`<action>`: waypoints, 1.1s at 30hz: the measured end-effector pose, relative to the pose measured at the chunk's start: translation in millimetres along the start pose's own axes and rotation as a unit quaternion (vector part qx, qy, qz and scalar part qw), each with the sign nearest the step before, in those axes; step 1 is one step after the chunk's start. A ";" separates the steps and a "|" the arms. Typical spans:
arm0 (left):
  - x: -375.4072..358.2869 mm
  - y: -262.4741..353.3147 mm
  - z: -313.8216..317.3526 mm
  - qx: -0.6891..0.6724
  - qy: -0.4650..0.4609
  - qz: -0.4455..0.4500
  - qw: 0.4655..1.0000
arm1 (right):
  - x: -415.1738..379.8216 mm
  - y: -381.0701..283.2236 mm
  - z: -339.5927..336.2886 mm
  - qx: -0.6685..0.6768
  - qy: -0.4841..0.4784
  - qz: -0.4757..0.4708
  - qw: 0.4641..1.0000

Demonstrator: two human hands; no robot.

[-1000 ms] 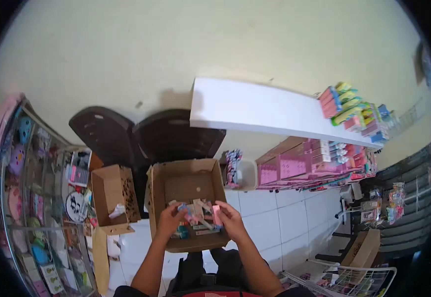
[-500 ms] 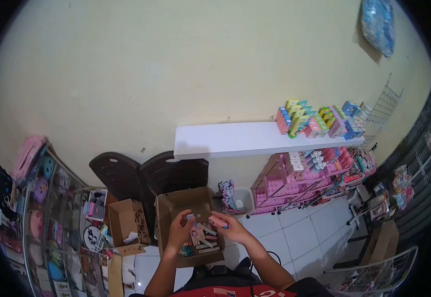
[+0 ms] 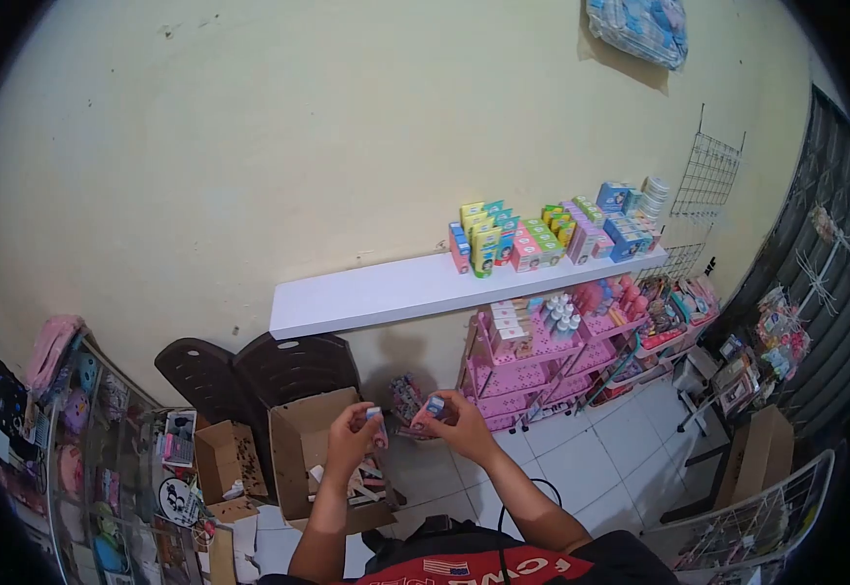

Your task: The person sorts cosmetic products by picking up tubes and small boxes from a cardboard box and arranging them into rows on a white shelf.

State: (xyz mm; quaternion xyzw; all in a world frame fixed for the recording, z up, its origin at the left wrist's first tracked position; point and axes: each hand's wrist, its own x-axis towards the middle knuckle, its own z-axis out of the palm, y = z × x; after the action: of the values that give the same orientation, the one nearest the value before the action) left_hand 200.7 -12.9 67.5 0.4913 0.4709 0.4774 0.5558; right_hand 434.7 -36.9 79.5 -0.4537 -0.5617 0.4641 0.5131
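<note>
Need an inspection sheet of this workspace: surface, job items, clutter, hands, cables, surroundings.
Surface: white wall shelf, cartons and tubes toward its right end.
Job's things: left small box, right small box, both held; open cardboard box containing small packages.
Clutter: smaller cardboard box holding something white.
Grippers: left hand and right hand, each gripping one small box.
Cables: thin black cord beside right forearm.
Surroundings: dark chairs, pink rack, tiled floor.

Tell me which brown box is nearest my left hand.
The middle box, overlapped by your left hand and arm; the smaller box stands left of it, the third box far right.
</note>
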 end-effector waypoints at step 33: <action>259.3 63.4 194.4 0.093 -0.017 0.242 0.966 | 152.1 -16.0 -140.6 -0.103 0.122 -0.068 0.985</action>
State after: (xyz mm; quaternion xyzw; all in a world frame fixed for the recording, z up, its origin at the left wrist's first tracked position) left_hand 415.4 229.8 130.9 0.6480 0.3711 0.5435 0.3835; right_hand 565.0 118.4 124.9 -0.5178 -0.5692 0.3096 0.5585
